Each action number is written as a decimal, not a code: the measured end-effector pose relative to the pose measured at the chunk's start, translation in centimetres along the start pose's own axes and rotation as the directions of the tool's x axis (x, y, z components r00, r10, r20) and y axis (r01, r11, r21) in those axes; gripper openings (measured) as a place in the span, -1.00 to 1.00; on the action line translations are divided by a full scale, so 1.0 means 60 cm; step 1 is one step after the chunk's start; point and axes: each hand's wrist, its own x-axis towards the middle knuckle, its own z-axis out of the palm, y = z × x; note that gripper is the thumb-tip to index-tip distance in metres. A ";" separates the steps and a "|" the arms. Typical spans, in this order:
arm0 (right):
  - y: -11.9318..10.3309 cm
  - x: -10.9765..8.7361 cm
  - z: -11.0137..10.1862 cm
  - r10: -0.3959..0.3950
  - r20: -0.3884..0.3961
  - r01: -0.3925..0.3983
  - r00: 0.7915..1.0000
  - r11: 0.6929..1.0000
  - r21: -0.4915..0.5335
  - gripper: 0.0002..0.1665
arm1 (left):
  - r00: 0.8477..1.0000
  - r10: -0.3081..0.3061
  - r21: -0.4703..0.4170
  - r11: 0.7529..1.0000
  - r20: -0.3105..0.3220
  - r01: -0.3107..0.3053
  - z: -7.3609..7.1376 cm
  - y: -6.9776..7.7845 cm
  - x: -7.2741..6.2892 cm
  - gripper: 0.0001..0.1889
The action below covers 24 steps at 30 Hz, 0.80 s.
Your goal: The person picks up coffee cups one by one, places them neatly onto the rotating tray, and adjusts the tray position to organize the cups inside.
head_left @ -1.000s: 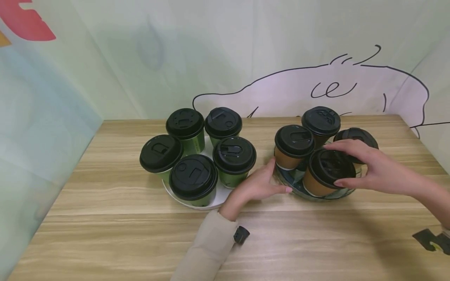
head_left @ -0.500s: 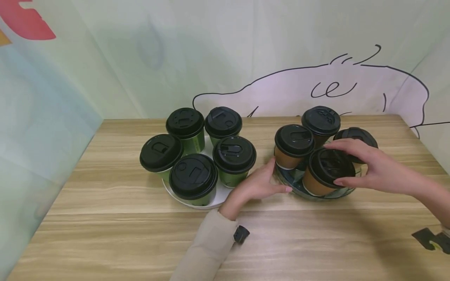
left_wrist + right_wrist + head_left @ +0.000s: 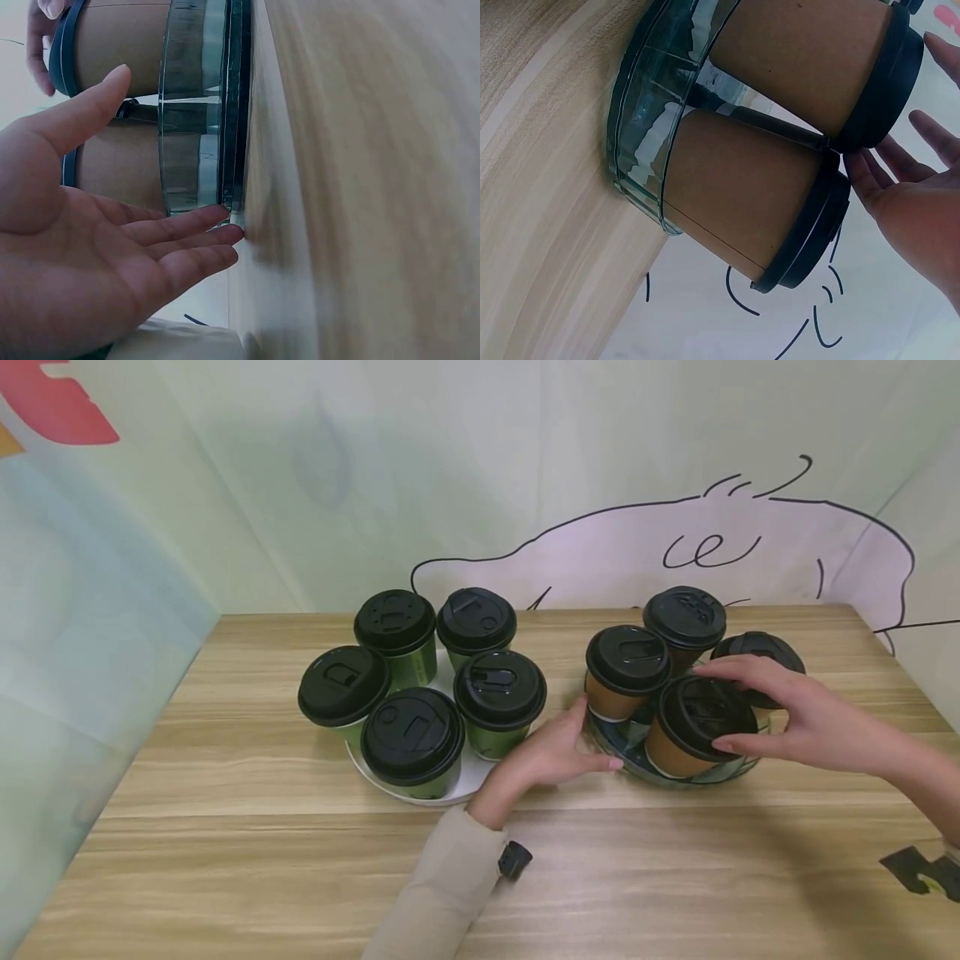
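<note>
On the right, several brown paper coffee cups with black lids stand upright in a clear, dark-tinted round tray [image 3: 626, 758]. My right hand [image 3: 813, 718] holds the nearest brown cup [image 3: 671, 750] by its lid, thumb at the front and fingers behind. The right wrist view shows its fingertips [image 3: 874, 161] at the lid's edge. My left hand [image 3: 555, 747] is spread beside the tray's left side, under another brown cup [image 3: 611, 697]. From the left wrist, its straight fingers [image 3: 195, 262] reach the tray's wall [image 3: 184, 157], holding nothing.
Several green coffee cups [image 3: 412, 668] with black lids crowd a round white tray [image 3: 480, 772] left of my left forearm. The wooden table [image 3: 262, 860] ends at a printed backdrop [image 3: 300, 485] behind the cups.
</note>
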 end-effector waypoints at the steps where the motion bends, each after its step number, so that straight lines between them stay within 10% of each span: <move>1: 0.001 0.000 0.000 -0.008 -0.003 0.008 1.000 1.000 -0.001 -0.05 | 1.000 0.000 0.001 1.000 -0.001 0.000 0.000 0.000 0.000 -0.01; 9: 0.004 -0.001 -0.005 -0.045 -0.029 0.046 0.999 0.999 0.016 -0.04 | 1.000 0.002 0.004 1.000 -0.008 -0.002 0.000 -0.001 0.000 -0.01; 24: 0.007 -0.008 -0.017 0.120 -0.108 -0.123 0.987 0.992 -0.021 -0.18 | 0.999 0.017 0.017 1.000 -0.027 -0.017 -0.003 0.004 -0.005 -0.01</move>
